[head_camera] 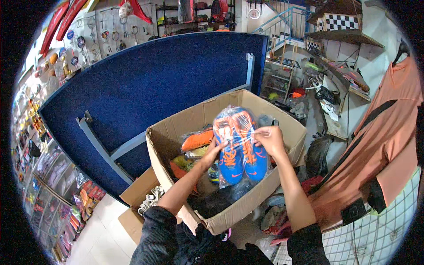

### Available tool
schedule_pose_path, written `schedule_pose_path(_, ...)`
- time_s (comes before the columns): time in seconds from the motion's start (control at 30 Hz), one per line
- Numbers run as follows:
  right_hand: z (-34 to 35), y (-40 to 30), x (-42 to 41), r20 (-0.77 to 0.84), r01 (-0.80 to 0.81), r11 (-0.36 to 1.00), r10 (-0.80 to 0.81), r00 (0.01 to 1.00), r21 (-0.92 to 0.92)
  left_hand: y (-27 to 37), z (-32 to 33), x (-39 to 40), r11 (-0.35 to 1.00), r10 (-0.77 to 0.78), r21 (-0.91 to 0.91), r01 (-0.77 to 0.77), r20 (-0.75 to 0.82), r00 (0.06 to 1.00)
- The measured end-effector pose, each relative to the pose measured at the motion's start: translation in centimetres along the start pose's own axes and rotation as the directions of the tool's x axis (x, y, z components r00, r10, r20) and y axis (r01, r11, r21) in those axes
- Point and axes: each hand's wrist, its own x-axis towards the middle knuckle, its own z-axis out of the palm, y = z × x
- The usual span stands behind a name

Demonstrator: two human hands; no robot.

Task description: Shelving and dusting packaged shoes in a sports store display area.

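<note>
A pair of blue Nike shoes with orange laces lies in a clear plastic bag above the open cardboard box. My left hand holds the bag at its left side, thumb on the plastic. With its fingertips, my right hand pinches the plastic at the right side and pulls it into taut creases. Behind my left hand, inside the box, rest an orange shoe in plastic and other bagged footwear, partly hidden by my forearm.
A blue table-tennis table half stands upright behind the box. A smaller carton with metal fittings sits at the left. Clothing hangs at the right, near cluttered shelves. Racks of sports goods line the far left.
</note>
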Motion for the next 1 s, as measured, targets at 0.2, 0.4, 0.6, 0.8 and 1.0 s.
schedule_pose_path(0.2, -0.3, -3.5, -1.4, -0.12, 0.138, 0.99, -0.141, 0.983, -0.037, 1.0, 2.2, -1.2, 0.989, 0.081, -0.109, -0.097, -0.136, 0.987)
schedule_pose_path(0.4, -0.8, -3.4, -5.8, -0.436, 0.337, 0.9, -0.43, 0.79, -0.276, 4.4, 6.1, -4.8, 0.893, -0.026, -0.443, -0.075, -0.218, 0.976)
schedule_pose_path(0.6, -1.6, 0.2, -12.3, -0.918, 0.354, 0.935, -0.153, 0.367, -0.014, 2.7, 6.7, -4.9, 0.933, 0.144, -0.316, -0.172, -0.111, 0.983)
schedule_pose_path(0.8, 4.8, 2.6, -19.2, -0.552, 0.379, 0.481, 0.292, 0.781, 0.791, 1.2, 7.6, -4.0, 0.946, 0.147, -0.26, -0.192, -0.183, 0.972)
schedule_pose_path(1.0, 4.1, -0.9, -20.9, -0.536, 0.391, 0.519, 0.16, 0.829, 0.76, 3.2, 13.9, -8.5, 0.867, 0.125, -0.492, -0.075, 0.07, 0.99)
